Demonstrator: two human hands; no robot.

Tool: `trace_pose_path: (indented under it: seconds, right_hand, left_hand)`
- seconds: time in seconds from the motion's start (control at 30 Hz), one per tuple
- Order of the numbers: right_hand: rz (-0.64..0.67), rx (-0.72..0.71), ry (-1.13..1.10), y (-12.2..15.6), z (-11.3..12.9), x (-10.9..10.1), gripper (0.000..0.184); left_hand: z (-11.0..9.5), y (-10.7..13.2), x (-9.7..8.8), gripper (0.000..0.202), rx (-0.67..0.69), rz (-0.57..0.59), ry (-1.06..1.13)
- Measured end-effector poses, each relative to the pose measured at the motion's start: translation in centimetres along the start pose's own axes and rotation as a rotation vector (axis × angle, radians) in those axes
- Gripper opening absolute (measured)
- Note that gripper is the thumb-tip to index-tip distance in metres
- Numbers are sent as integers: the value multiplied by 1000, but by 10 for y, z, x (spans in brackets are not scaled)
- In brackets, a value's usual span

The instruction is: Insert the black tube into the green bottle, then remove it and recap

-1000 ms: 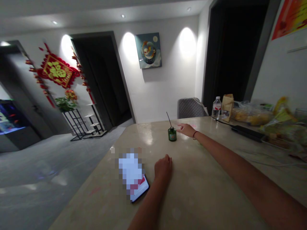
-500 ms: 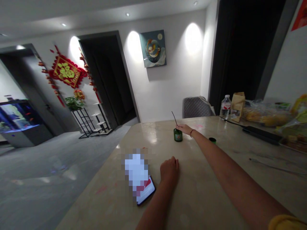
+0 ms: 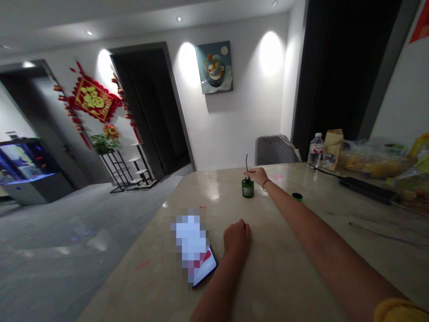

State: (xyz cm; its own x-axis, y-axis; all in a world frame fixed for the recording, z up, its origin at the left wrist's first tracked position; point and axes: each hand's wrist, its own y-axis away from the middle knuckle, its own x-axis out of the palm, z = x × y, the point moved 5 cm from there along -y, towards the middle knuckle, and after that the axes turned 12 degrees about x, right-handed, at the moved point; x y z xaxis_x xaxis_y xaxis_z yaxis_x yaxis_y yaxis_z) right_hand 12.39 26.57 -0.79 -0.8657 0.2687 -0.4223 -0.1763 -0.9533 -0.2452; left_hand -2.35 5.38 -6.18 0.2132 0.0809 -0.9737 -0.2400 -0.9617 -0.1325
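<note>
My right hand point(image 3: 257, 175) reaches out over the far part of the table, its fingers pinching a thin dark stick point(image 3: 247, 162). The stick stands nearly upright above the small green bottle point(image 3: 248, 188), which bears a label. Those fingertips are at the bottle's mouth, so the stick's lower end is hard to make out. Right of the bottle, near my right forearm, lies a dark green cap point(image 3: 297, 196). My left hand point(image 3: 237, 239) rests on the table, curled into a loose fist with nothing visible in it. Beside it on the left is a phone point(image 3: 205, 269) with its screen lit and partly blurred.
The pale table point(image 3: 161, 277) carries a water bottle point(image 3: 316, 149), a paper bag point(image 3: 333, 150), plastic bags of food point(image 3: 372, 158) and a black strip point(image 3: 365, 189) at the right. A thin cable point(image 3: 385, 232) lies nearer. A grey chair point(image 3: 276, 150) stands behind the far edge.
My right hand has risen slightly at the bottle's mouth. The stick has swung from leaning left to nearly upright. My left hand and the phone stay where they were.
</note>
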Motion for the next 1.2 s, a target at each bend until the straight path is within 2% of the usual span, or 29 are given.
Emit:
trace_pose_path:
  seconds: [0.1,0.2,0.27,0.5,0.63,0.8,0.9,1.0,1.2]
  right_hand:
    - [-57,-16,-151,-3,17,-16,34]
    - [-37,-18,-280,-4,29,-31,36]
    - [-11,-32,-280,0,33,-38,37]
    - [-42,10,-335,20,27,-64,33]
    - [62,146,-366,27,16,-73,25]
    - [438,413,-148,42,-13,-65,23]
    - [573,540,-22,54,-36,-55,23]
    - [607,590,120,64,-56,-43,25]
    - [568,524,336,73,-77,-27,24]
  left_hand:
    - [0,-1,0,33,4,10,-3]
    - [0,-1,0,33,0,18,-14]
    - [0,-1,0,33,2,17,-24]
    - [-2,0,-2,32,15,12,-33]
    - [-2,0,-2,32,15,6,-35]
    - [-1,-1,-1,33,6,19,-34]
    - [0,-1,0,30,19,16,-25]
    - [0,0,-1,28,41,-8,-14]
    - [-2,1,-4,23,46,-12,0]
